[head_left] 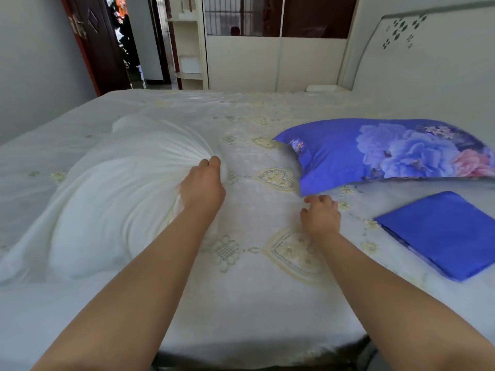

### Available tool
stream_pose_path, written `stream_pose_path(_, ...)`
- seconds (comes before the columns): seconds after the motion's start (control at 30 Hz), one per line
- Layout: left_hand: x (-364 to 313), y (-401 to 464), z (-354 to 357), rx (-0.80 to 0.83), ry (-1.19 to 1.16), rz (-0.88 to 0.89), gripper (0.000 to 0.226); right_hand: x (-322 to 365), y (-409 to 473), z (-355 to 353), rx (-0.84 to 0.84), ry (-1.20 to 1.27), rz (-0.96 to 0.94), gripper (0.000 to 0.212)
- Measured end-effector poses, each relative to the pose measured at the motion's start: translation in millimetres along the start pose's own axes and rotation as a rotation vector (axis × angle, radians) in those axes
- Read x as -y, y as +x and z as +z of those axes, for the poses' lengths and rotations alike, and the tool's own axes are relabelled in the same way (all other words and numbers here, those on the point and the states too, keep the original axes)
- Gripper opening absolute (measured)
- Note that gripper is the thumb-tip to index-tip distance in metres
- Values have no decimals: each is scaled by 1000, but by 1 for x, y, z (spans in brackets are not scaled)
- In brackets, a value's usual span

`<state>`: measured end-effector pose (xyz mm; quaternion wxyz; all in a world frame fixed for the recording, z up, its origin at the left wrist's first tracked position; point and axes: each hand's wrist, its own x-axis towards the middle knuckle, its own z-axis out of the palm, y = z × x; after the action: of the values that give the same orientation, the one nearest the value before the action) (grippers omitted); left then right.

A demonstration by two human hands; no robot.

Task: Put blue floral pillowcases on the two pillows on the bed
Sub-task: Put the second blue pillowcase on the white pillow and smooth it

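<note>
- Two hands worked over the bed [267, 303], seen from a head-worn camera looking down.
- Left hand [203, 186]: fingers clenched on a gathered bunch of cloth at the near corner of the bare white pillow [112, 199], likely to drag or lift it toward a case; the forearm reached straight forward.
- Right hand [321, 212]: fingers loosely curled, holding nothing, hovering or resting on the sheet just beside the covered pillow [388, 151], which lay to the right in its blue floral case.
- One folded blue pillowcase [442, 231] waited near the right edge, apparently for the white pillow.
</note>
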<state>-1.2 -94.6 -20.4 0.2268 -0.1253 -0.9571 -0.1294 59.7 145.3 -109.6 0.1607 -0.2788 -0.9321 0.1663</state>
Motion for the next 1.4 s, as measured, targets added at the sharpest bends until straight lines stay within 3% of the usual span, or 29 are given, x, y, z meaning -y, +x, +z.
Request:
stream_pose_path(0.1,-15,-10,20,3,63,88,39,-62,14,-22,-25,-273,225,45)
stream_pose_path(0.2,-17,-21,40,60,185,116,41,-114,17,-31,1,-353,410,51)
stream_pose_path(0.4,-21,-23,56,87,275,28,36,-151,24,-55,33,-396,424,33)
stream_pose_path(0.57,-34,-34,71,87,259,37,46,-108,6,-55,-6,-180,169,39)
stream_pose_path(0.7,-53,-50,74,-50,-191,188,48,-30,-42,-45,147,-18,-251,38)
stream_pose_path(0.73,-59,-55,70,-22,-330,241,44,-14,-59,-43,210,0,-352,37)
stream_pose_path(0.83,-67,-78,69,316,-710,239,33,5,-99,-39,524,63,-567,30)
stream_pose_path(0.9,-60,-97,77,549,-700,208,30,-1,-107,-45,659,286,-491,24)
stream_pose_path(0.97,-49,-113,88,607,-640,215,33,-18,-97,-46,386,465,-315,24)
stream_pose_path(1.03,-47,-124,96,536,-592,223,36,-44,-86,-43,22,290,-129,44)
stream_pose_path(1.1,-52,-128,98,479,-514,237,36,-68,-81,-38,29,298,51,57)
stream_pose_path(1.13,-56,-130,97,436,-471,256,35,-76,-81,-34,74,370,70,53)
stream_pose_path(1.2,-67,-136,89,325,-416,281,32,-83,-88,-25,49,463,6,38)
stream_pose_path(1.27,-78,-141,78,245,-441,232,25,-80,-95,-19,-139,456,-53,20)
stream_pose_path(1.33,-90,-147,66,290,-582,95,25,-70,-103,-18,-383,357,-173,9)
stream_pose_path(1.4,-99,-145,56,388,-784,-72,31,-61,-109,-20,-502,366,-420,10)
